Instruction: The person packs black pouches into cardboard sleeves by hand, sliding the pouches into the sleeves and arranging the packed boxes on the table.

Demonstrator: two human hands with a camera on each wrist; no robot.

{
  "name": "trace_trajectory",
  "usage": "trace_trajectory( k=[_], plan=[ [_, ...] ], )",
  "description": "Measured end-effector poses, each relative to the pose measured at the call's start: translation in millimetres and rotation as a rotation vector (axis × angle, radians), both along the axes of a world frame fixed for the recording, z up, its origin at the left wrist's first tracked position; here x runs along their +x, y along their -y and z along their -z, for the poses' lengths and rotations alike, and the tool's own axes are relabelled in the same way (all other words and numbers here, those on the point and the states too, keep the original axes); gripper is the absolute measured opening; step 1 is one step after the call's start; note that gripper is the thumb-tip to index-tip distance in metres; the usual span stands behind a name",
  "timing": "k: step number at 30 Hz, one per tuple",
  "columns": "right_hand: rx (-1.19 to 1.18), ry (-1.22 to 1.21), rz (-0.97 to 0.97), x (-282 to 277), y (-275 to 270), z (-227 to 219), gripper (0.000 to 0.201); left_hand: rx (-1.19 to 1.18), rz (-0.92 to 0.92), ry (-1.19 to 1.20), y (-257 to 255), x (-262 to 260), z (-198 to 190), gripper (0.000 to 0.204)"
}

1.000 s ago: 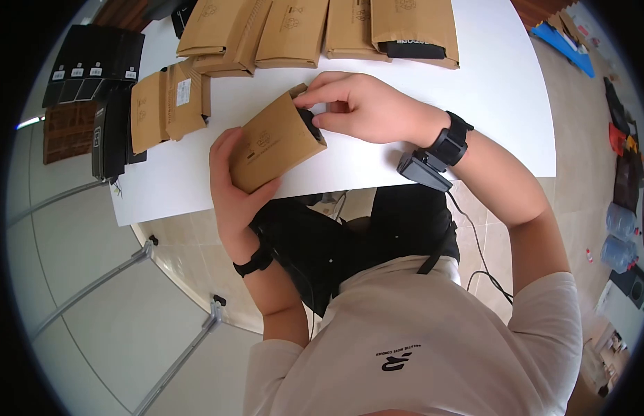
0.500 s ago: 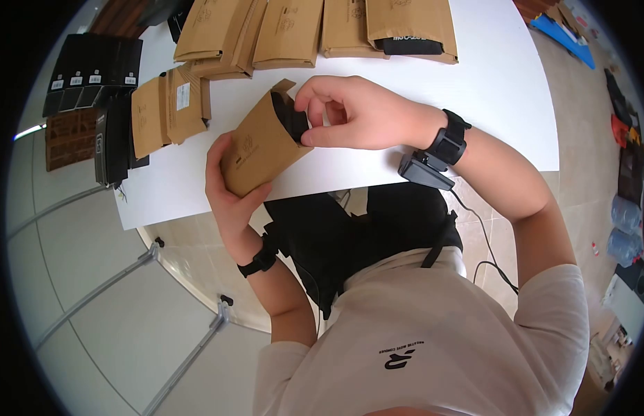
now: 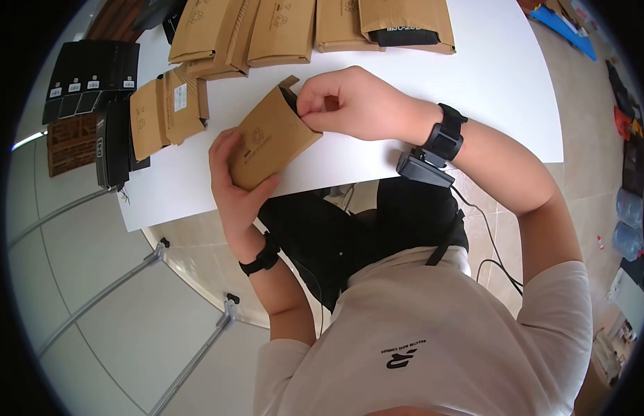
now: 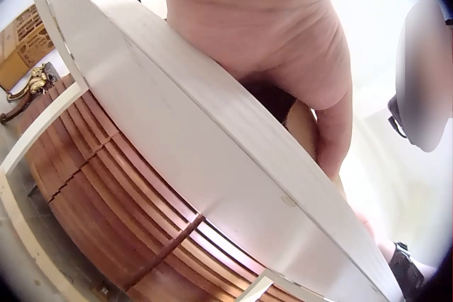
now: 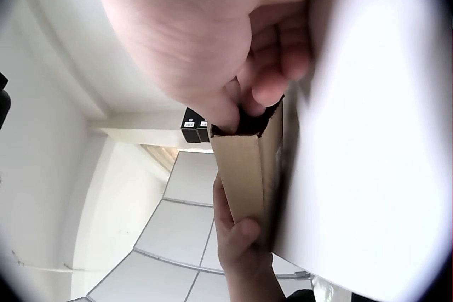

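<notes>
A brown cardboard box [image 3: 275, 142] is tilted above the near part of the white table, its open end toward the upper right. The left hand [image 3: 232, 177] grips its lower left end, thumb on the near side, fingers around the far side. At the open end, the thumb and index finger of the right hand [image 3: 360, 104] reach into the mouth, the other fingers curled. In the right wrist view, those fingertips dip into the dark opening of the box [image 5: 239, 167]; whether they pinch something inside is hidden. The left wrist view shows the left hand [image 4: 283, 54] beside the table edge.
Several cardboard boxes [image 3: 284, 31] lie along the table's far side, one with a black item [image 3: 407, 37] showing at its open end. Two more cardboard boxes [image 3: 152, 114] are at the left, beside upright black boxes [image 3: 112, 142]. The white table's edge [image 3: 342, 182] runs before the person's lap.
Black material that bulged from the box's mouth has gone deeper inside, with the right fingers following to the opening. The box tilted and shifted slightly in the left hand's grip.
</notes>
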State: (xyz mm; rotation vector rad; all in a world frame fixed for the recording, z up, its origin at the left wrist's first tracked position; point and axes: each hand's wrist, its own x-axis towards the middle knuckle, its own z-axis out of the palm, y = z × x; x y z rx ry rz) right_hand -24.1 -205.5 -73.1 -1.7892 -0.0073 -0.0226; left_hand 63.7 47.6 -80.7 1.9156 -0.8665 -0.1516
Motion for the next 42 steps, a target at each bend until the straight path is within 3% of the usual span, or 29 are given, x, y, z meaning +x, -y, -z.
trace_trajectory(
  k=[3,5,8,20,22,25,35,42],
  plan=[
    [-0.069,0.063,-0.085,-0.5,1.5,-0.8,0.026,-0.031,-0.017,-0.008,-2.1,0.3,0.5,0.077],
    [0.014,0.172,-0.160,0.0,3.1,1.7,0.026,-0.078,-0.028,-0.055,-5.9,1.9,1.4,0.078],
    [0.020,0.117,-0.260,-3.9,2.9,-5.9,0.027,-0.140,-0.025,-0.122,-9.0,3.0,2.1,0.081],
    [0.055,0.079,-0.308,-8.0,0.6,-6.8,0.020,-0.111,0.047,-0.147,-8.2,5.1,3.0,0.082],
    [-0.172,0.128,-0.360,-9.0,-0.1,-7.3,0.016,-0.111,0.069,-0.166,-8.5,5.1,2.4,0.082],
    [-0.189,0.056,-0.411,-6.1,-0.4,-7.9,0.019,-0.013,0.107,-0.112,-8.1,5.3,0.8,0.082],
    [0.093,0.075,-0.252,-4.7,1.4,-7.3,0.025,-0.110,0.006,-0.198,-7.0,2.0,-3.0,0.084],
    [0.164,0.034,-0.172,-2.6,4.4,-6.6,0.010,-0.134,-0.023,-0.134,-9.5,3.4,1.7,0.082]
  ],
)
